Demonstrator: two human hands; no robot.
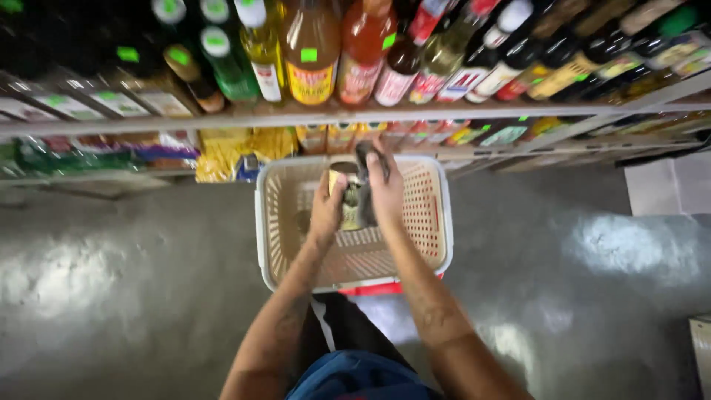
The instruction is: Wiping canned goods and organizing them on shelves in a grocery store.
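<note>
Dark glass shows between the person's fingers [374, 167]: both hands are wrapped around a small dark bottle with a yellowish label [351, 198], held upright over the open middle of a cream plastic basket with a lattice wall [422, 200]. The right hand [384, 194] is curled over the bottle's neck and cap side, fingers closed on it; the left hand [326, 207] cups the label side, thumb and fingers pressed to the glass. The bottle hangs just above the basket floor, whether touching it I cannot tell. The basket stands on the grey polished floor [148, 296], close against a metal shelf rack [296, 117] crowded with tall bottles of oil and sauce [311, 52]. By my reckoning the bottle is being lowered in; setting it down wants a steady, upright release.
</note>
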